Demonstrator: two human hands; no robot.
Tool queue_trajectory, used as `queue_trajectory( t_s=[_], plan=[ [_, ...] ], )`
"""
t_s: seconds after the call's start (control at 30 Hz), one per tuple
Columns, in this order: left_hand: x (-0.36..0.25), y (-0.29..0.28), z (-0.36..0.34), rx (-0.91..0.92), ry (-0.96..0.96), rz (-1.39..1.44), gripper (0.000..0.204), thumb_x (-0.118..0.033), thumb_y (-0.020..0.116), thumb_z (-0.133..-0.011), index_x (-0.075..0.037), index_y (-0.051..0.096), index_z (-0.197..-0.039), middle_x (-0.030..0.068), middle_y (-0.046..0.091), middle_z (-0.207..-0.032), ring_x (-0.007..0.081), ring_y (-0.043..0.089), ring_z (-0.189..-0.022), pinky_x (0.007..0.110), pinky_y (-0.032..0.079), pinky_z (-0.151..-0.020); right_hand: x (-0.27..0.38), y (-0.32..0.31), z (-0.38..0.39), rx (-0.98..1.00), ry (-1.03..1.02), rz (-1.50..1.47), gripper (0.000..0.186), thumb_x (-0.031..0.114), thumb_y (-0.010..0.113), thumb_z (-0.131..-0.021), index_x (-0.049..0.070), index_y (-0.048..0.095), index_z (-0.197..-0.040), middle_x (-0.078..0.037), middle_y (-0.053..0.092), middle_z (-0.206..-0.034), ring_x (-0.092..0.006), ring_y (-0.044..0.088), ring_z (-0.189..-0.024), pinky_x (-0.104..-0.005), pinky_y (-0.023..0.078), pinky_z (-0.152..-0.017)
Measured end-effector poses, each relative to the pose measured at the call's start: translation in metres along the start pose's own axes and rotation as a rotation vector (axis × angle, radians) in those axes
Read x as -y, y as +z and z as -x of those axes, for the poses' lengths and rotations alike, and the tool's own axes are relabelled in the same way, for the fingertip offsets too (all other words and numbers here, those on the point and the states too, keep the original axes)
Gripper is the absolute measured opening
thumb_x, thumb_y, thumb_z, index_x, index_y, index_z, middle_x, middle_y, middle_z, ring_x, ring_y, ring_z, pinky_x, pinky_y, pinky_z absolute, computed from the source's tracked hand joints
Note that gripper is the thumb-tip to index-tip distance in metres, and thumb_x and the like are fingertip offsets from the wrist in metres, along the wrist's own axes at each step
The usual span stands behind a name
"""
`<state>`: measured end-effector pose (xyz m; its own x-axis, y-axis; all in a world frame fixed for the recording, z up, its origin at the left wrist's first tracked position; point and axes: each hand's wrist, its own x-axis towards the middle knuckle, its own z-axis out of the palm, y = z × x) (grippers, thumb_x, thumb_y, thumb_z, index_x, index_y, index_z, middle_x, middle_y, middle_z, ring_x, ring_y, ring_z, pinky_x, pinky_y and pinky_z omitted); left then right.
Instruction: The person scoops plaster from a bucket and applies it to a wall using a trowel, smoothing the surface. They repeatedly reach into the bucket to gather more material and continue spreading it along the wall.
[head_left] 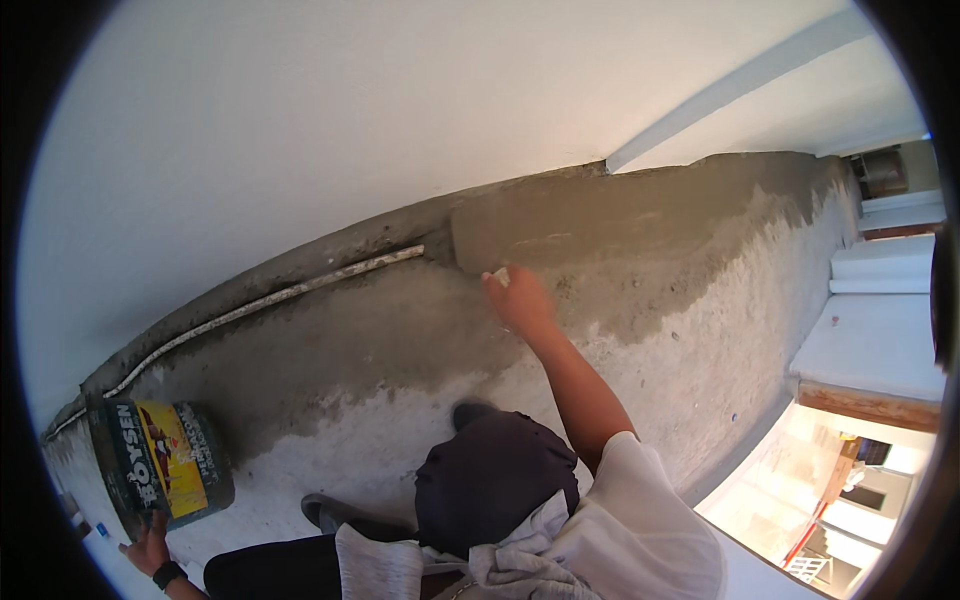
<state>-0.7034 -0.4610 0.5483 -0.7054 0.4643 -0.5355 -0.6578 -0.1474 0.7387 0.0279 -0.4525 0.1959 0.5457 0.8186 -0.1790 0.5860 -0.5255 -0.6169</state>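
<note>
Wet grey mortar (630, 220) lies in a band along the foot of the white wall (340, 100). My right hand (520, 300) is closed on the small pale handle (500, 277) of a flat tool over the mortar; its blade is blurred into the grey. Just left of that runs a thin, mortar-spattered pipe (290, 298) along the band. At the lower left, my left hand (150, 545) grips the edge of a dark plastic bucket (218, 460) with a yellow label. What the bucket holds is hidden.
Dry, rough pale concrete (680, 390) borders the wet band, with my dark shoe (320, 512) on it. A pale trim (740, 80) meets the mortar from the wall. At the right are white ledges (870, 335) and an opening onto a brightly lit area (780, 500).
</note>
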Motion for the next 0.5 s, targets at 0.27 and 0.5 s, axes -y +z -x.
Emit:
queue_trajectory(
  t_s=[0.27,0.5],
  plan=[
    [-0.016,-0.013,-0.019,0.047,-0.006,-0.042,0.053,-0.054,0.053,-0.097,-0.045,0.039,-0.148,-0.0145,0.044,-0.155,0.0108,0.035,-0.145,0.065,-0.003,-0.118,-0.1,-0.065,-0.009,-0.229,0.37,0.275,0.043,0.036,0.061,-0.092,-0.005,0.063,-0.103,-0.027,0.07,-0.095,-0.0444,0.068,-0.094,-0.0508,0.055,-0.081],
    [0.05,0.027,0.058,0.005,0.144,-0.067,0.048,-0.05,0.047,-0.101,-0.044,0.037,-0.148,-0.0147,0.033,-0.162,0.0121,0.032,-0.147,0.071,-0.004,-0.114,-0.142,-0.053,-0.014,-0.362,0.442,0.251,0.037,0.03,0.064,-0.088,-0.006,0.063,-0.096,-0.03,0.069,-0.092,-0.0466,0.068,-0.091,-0.0523,0.055,-0.079]
  ],
)
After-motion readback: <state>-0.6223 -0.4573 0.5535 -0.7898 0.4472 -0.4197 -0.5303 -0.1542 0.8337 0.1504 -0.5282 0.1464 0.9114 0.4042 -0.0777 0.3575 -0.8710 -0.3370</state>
